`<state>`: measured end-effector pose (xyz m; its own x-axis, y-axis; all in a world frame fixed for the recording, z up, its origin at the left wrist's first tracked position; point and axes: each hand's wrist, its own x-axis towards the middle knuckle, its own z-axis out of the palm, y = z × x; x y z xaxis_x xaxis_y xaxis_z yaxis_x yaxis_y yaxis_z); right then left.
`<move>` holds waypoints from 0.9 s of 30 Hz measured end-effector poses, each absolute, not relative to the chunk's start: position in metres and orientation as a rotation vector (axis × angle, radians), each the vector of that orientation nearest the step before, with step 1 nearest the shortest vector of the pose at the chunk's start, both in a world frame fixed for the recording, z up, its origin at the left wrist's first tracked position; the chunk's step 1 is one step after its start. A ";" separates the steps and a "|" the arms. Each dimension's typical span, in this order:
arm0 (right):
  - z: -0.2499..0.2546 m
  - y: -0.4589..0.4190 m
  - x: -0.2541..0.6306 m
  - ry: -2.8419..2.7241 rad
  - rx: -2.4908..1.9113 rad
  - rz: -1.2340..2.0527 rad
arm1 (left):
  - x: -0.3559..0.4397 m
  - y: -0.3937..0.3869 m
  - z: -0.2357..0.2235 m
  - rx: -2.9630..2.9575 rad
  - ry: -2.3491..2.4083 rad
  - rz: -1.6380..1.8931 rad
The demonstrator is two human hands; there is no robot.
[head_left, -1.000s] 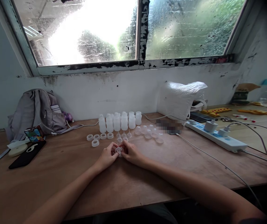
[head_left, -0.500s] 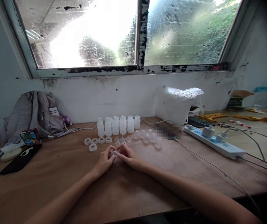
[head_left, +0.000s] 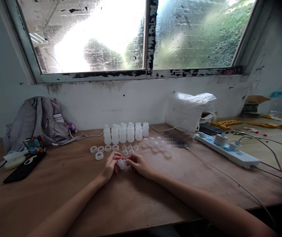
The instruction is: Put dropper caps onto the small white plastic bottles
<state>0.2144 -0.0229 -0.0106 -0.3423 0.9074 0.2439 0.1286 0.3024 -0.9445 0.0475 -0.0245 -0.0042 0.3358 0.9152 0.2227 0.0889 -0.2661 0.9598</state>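
**Left hand (head_left: 108, 167) and right hand (head_left: 140, 164) together hold a small clear plastic piece with ridged side (head_left: 122, 164)**

The piece is between the two hands, just above the brown wooden table (head_left: 133, 204). The left fingers are curled around it; the right thumb and fingertips pinch at its right side.

As for printing, the small box with coloured pictures (head_left: 33, 144), standing near a flat black case (head_left: 23, 170), bears a print which is too small to read. The long white power strip (head_left: 226, 150) has blue marks around its sockets.

The front edge of the table runs below the forearms, well apart from the hands. Brown wood stretches between the forearms. Just beyond the fingers are clear cone-shaped teats (head_left: 125, 152); to their left, five whitish plastic rings (head_left: 99, 157); to their right, translucent round caps (head_left: 155, 149). Behind stands a row of whitish translucent bottles (head_left: 123, 133).
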 end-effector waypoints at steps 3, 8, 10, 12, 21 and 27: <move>-0.013 -0.023 0.214 -1.740 -0.940 1.074 | 0.046 -0.030 0.002 1.785 0.971 1.032; 0.001 -0.021 0.223 -1.852 -0.903 0.986 | 0.053 -0.041 0.011 2.146 1.040 1.091; 0.014 -0.020 0.229 -1.934 -0.893 0.914 | 0.058 -0.043 0.013 2.152 1.046 1.149; 0.026 -0.020 0.235 -2.009 -0.915 0.788 | 0.063 -0.043 0.014 2.135 1.054 1.185; 0.051 0.028 0.259 -2.237 -1.221 0.281 | 0.039 -0.026 0.001 2.267 1.154 1.091; 0.066 0.090 0.293 -1.978 -1.600 -0.073 | 0.036 -0.021 0.001 2.199 1.257 1.160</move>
